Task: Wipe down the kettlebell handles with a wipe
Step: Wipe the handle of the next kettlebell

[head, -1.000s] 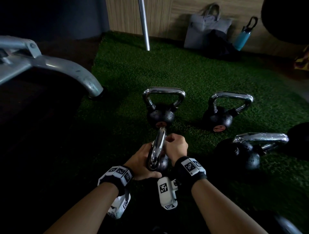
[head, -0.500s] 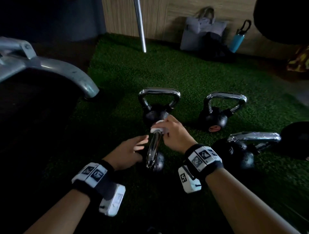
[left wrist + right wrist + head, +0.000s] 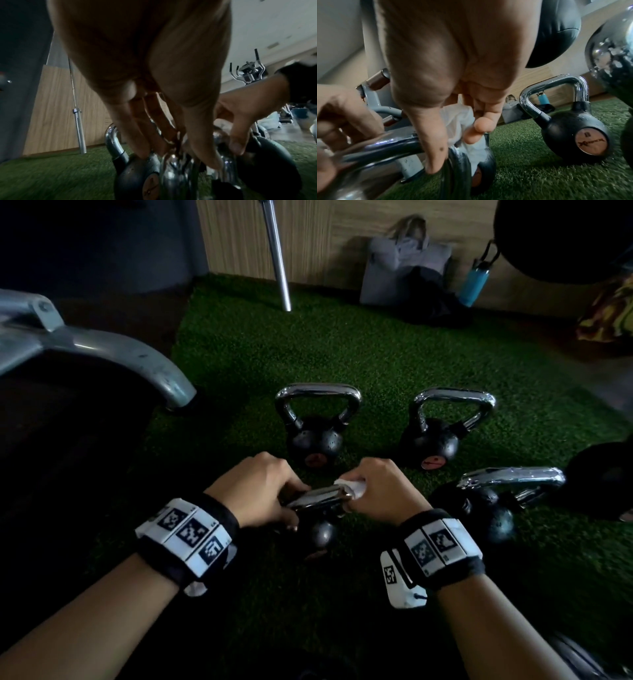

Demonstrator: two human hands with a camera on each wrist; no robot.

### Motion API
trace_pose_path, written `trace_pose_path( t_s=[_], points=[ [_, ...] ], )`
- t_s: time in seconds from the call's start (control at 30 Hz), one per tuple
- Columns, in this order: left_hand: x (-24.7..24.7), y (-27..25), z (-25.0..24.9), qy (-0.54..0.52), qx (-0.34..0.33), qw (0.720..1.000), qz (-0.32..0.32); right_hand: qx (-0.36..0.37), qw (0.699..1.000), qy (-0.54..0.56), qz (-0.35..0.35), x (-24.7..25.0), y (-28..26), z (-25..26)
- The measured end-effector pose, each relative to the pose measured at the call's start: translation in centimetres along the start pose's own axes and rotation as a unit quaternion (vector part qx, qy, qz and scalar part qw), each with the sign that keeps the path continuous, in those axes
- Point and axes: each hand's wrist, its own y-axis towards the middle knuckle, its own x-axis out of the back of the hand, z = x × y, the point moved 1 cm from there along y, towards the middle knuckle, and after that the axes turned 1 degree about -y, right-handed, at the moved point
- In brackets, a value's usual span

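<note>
A small black kettlebell (image 3: 323, 534) with a chrome handle (image 3: 317, 497) sits on the green turf just in front of me, its handle now lying across, left to right. My left hand (image 3: 270, 491) grips the handle's left end. My right hand (image 3: 378, 491) pinches a white wipe (image 3: 352, 486) round the handle's right end. In the right wrist view the wipe (image 3: 462, 121) is bunched between thumb and fingers against the handle (image 3: 388, 146). The left wrist view shows my left hand's fingers (image 3: 137, 135) curled over the chrome.
Two more kettlebells (image 3: 317, 433) (image 3: 435, 436) stand upright behind, and a third kettlebell (image 3: 493, 501) lies at the right. A grey machine leg (image 3: 113, 361) curves in from the left. A barbell end (image 3: 277, 258), a grey bag (image 3: 404, 265) and a blue bottle (image 3: 474, 284) stand by the wooden wall.
The handle has turned from pointing away from me to lying crosswise. My left hand, open beside it half a second ago, now grips its left end; the right hand with the wipe moved right.
</note>
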Motion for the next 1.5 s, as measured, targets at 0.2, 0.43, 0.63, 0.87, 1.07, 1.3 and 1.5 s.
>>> trace_pose_path(
  t_s=[0.2, 0.43, 0.63, 0.87, 1.07, 1.3, 1.5],
  points=[
    [0.1, 0.2, 2.1, -0.024, 0.01, 0.999, -0.025, -0.058, 0.998, 0.0, -0.026, -1.8, -1.3, 0.0],
    [0.3, 0.2, 2.8, -0.08, 0.018, 0.997, 0.005, -0.063, 0.997, 0.0, 0.04, -0.2, -1.8, -0.5],
    [1.4, 1.2, 6.0, -0.172, 0.098, 0.979, 0.05, -0.079, 0.991, 0.103, -0.019, 2.8, -0.4, -2.0],
    [1.0, 8.8, 10.2, -0.191, 0.174, 0.966, 0.027, -0.071, 0.938, 0.322, -0.103, 4.0, 3.2, -1.5],
    [-1.4, 17.6, 12.0, -0.306, 0.235, 0.922, -0.034, -0.093, 0.949, 0.257, -0.157, 5.3, 8.1, -2.3],
    [-6.5, 20.8, 10.9, -0.434, 0.212, 0.874, -0.048, -0.096, 0.961, 0.104, -0.238, 6.7, 12.3, -2.2],
    [-7.2, 21.1, 11.9, -0.49, 0.205, 0.846, -0.048, -0.029, 0.964, 0.025, -0.265, 5.3, 14.5, -1.0]
  ],
)
